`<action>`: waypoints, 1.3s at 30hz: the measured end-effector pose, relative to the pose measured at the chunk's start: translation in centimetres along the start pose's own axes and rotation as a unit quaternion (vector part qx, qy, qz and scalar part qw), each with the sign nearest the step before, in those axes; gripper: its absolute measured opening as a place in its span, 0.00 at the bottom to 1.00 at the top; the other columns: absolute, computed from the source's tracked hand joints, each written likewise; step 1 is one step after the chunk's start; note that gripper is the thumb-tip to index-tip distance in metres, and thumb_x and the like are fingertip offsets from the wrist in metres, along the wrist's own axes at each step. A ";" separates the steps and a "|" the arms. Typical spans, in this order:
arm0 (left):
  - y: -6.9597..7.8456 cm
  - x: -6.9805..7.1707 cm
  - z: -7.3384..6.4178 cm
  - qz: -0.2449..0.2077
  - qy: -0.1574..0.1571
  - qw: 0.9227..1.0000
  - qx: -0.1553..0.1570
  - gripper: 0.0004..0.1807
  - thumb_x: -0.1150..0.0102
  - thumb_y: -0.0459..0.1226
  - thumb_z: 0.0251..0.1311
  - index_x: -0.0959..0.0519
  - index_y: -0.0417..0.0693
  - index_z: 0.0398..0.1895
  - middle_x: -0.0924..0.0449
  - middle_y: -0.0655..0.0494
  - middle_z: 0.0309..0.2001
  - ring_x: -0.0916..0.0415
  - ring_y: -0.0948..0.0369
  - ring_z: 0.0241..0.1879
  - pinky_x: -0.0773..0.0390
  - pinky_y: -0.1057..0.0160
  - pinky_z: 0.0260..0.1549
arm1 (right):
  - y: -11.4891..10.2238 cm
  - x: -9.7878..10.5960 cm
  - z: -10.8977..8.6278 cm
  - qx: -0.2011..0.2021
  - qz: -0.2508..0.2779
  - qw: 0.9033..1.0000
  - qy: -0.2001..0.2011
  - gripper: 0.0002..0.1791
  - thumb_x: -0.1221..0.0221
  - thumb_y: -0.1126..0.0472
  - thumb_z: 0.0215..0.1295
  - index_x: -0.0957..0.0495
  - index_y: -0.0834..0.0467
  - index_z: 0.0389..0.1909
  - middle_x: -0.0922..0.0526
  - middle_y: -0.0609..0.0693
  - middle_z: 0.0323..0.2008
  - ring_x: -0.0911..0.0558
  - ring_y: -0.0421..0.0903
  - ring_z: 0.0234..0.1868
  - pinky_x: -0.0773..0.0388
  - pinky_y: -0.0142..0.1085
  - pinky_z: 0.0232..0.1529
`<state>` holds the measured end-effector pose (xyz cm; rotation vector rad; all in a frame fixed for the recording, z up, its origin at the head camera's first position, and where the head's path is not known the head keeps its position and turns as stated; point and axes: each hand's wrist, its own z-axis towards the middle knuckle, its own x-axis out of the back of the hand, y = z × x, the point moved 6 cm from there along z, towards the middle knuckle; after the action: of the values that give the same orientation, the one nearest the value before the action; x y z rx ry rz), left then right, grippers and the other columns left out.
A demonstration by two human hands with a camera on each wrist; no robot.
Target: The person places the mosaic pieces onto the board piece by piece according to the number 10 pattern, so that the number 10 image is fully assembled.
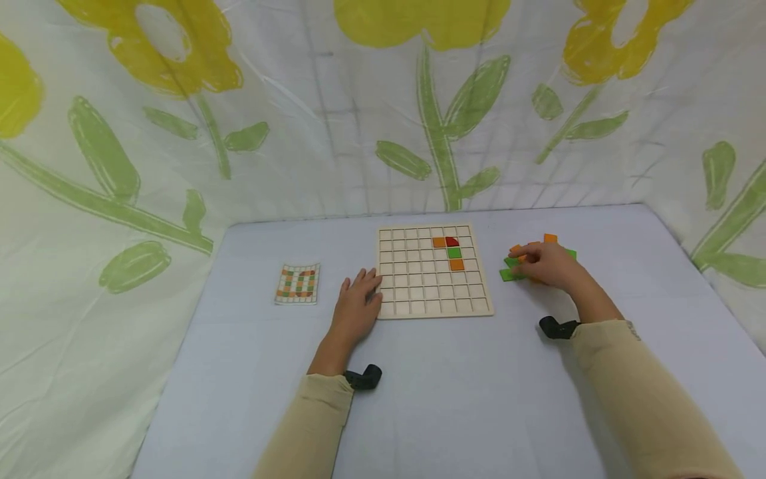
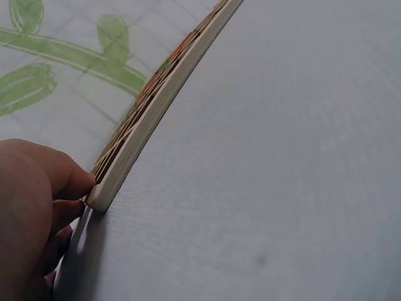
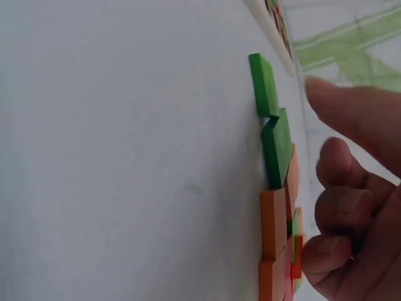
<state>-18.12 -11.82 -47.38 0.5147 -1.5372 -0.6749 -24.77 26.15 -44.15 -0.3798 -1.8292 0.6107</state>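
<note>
Our right hand (image 1: 552,266) hovers low over a loose heap of small, flat, square tiles (image 1: 509,274) in green and orange. In the right wrist view we see its thumb reaching out and the other fingers loosely curled, with no tile between them, so we read it as released. A bright green square tile (image 3: 265,84) lies at the heap's edge nearest the board, touching a second green one, and orange pieces follow behind.

Our left hand (image 1: 356,307) is also relaxed, its fingers spread on the white-covered table (image 1: 437,386), and its thumb and fingertips touch the left edge of a pale wooden square board (image 1: 407,286) marked with a grid.

The board lies flat between our two hands. Toward its upper right sit four pieces: an orange square (image 1: 439,242), a red piece with one rounded corner (image 1: 451,241) just right of it, a green square (image 1: 454,253) below the red, and another orange square (image 1: 457,265) below that.

Left of our left hand lies a small printed grid card (image 1: 297,285) with orange and green squares. Beyond the table hangs a white cloth (image 1: 269,166) with yellow flowers and green leaves.
</note>
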 end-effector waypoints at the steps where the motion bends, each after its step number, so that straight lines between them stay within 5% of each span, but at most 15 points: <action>1: 0.0 0.0 0.0 0.000 0.000 1.000 0.002 0.24 0.51 0.40 0.71 0.29 0.48 0.68 0.38 0.58 0.74 0.50 0.59 0.77 0.62 0.54 0.78 | 0.1 -0.3 0.0 0.006 -0.008 1.000 -0.008 0.25 0.33 0.52 0.61 0.20 0.57 0.57 0.25 0.52 0.33 0.29 0.47 0.34 0.32 0.35 0.33; 8: -0.1 0.0 0.0 -0.005 0.000 1.000 0.002 0.24 0.50 0.40 0.70 0.29 0.48 0.68 0.38 0.58 0.73 0.50 0.59 0.77 0.62 0.54 0.78 | 0.3 -1.5 -0.2 0.028 -0.039 0.999 -0.015 0.23 0.31 0.56 0.58 0.18 0.58 0.54 0.26 0.49 0.25 0.30 0.46 0.28 0.34 0.35 0.29; 24: -0.4 -0.2 0.1 -0.001 0.006 1.000 -0.001 0.24 0.50 0.41 0.71 0.28 0.49 0.68 0.38 0.60 0.73 0.50 0.60 0.77 0.62 0.55 0.78 | -0.7 -1.9 -0.1 0.037 -0.057 0.998 0.004 0.20 0.33 0.53 0.61 0.18 0.61 0.50 0.25 0.48 0.24 0.29 0.45 0.28 0.33 0.34 0.29; 39: -0.2 -0.2 0.0 -0.007 0.003 1.000 0.012 0.24 0.50 0.41 0.70 0.28 0.51 0.68 0.37 0.61 0.73 0.50 0.62 0.77 0.63 0.58 0.78 | -6.8 -4.2 0.9 0.078 -0.031 0.996 -0.030 0.21 0.31 0.49 0.59 0.18 0.57 0.48 0.22 0.49 0.29 0.28 0.46 0.29 0.30 0.35 0.28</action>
<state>-18.15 -11.83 -47.62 0.5446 -1.5387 -0.6660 -23.98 18.19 -43.72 -0.2019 -1.8286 0.7243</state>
